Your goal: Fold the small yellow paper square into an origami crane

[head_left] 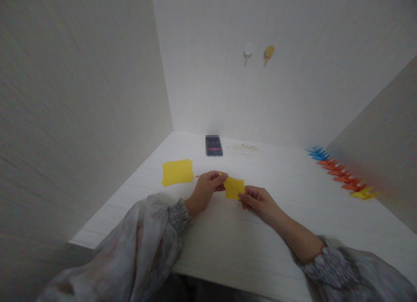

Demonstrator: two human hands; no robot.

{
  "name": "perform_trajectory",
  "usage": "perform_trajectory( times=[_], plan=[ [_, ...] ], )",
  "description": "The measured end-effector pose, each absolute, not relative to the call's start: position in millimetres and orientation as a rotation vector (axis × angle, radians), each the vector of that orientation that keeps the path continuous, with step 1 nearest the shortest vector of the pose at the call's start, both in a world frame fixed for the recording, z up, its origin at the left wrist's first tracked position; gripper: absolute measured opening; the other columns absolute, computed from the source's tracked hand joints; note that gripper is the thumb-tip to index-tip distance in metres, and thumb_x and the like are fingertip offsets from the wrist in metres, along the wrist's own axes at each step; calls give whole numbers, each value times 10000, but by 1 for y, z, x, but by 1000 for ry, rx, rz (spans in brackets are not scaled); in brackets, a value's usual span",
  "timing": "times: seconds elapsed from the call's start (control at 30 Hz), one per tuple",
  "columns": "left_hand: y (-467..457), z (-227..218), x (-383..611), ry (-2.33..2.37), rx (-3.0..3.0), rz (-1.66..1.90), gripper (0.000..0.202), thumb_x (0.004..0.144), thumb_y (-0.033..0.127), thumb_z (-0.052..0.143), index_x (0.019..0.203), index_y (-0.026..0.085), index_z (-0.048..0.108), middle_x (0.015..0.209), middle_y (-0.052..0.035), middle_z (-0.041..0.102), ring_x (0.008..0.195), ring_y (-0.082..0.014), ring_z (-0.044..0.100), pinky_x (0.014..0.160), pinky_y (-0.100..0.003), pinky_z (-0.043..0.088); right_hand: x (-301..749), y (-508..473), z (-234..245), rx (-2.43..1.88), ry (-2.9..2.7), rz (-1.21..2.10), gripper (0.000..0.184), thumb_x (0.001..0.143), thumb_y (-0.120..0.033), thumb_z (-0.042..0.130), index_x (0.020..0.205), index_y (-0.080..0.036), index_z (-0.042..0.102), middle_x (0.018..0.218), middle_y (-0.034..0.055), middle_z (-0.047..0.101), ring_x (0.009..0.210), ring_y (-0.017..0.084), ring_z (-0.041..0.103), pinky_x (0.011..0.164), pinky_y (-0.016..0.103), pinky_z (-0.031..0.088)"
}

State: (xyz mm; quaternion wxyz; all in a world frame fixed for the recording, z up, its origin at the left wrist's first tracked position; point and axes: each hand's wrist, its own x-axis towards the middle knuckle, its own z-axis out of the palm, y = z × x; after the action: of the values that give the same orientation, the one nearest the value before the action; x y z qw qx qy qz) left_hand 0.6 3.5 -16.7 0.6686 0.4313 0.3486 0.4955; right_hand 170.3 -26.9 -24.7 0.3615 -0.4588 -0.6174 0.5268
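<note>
A small folded sheet of yellow paper (233, 187) is held between both hands above the white table. My left hand (208, 187) pinches its upper left corner between thumb and fingers. At its lower right edge, my right hand (257, 200) grips it with thumb and fingertips. Creases run across the sheet. Left of my left hand lies a stack of yellow paper (177, 172), and a tiny orange bit (197, 176) shows beside it.
A dark, pixelated flat device (213, 146) lies near the back wall. Along the right side runs a row of folded paper figures: blue (318, 153), orange (340, 173) and yellow (365, 193). Two hooks, one white (248, 50), one yellow (269, 51), are on the back wall.
</note>
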Motion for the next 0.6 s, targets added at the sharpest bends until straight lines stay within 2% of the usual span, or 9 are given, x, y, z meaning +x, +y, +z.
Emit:
perform_trajectory(
  times=[0.17,0.4,0.5,0.6],
  plan=[
    [-1,-13,0,754,925,1071,337,664,431,567,717,98,578,709,-73,633,596,-127,587,630,-271,478,168,-30,-20,-1172,-1641,1348,263,724,-378,530,582,-164,475,502,-19,522,433,72,403,432,208,286],
    [1,-14,1,752,970,1078,317,673,418,562,702,103,583,683,-58,631,585,-120,584,635,-271,474,167,-28,-20,-1219,-1666,1323,252,724,-375,518,588,-165,483,523,-10,520,449,83,423,444,217,323],
    [1,-16,2,798,1034,1049,290,659,396,581,705,110,588,671,-46,624,581,-110,577,608,-250,472,166,-27,-22,-1172,-1646,1172,180,702,-320,557,804,-181,508,645,-13,526,542,96,468,491,217,362],
    [0,-18,4,804,1076,996,262,651,375,592,726,124,594,693,-37,623,604,-108,581,590,-233,470,164,-27,-25,-1124,-1603,1078,338,706,-309,560,1008,-231,429,719,-19,516,589,103,492,521,223,391]
  ],
)
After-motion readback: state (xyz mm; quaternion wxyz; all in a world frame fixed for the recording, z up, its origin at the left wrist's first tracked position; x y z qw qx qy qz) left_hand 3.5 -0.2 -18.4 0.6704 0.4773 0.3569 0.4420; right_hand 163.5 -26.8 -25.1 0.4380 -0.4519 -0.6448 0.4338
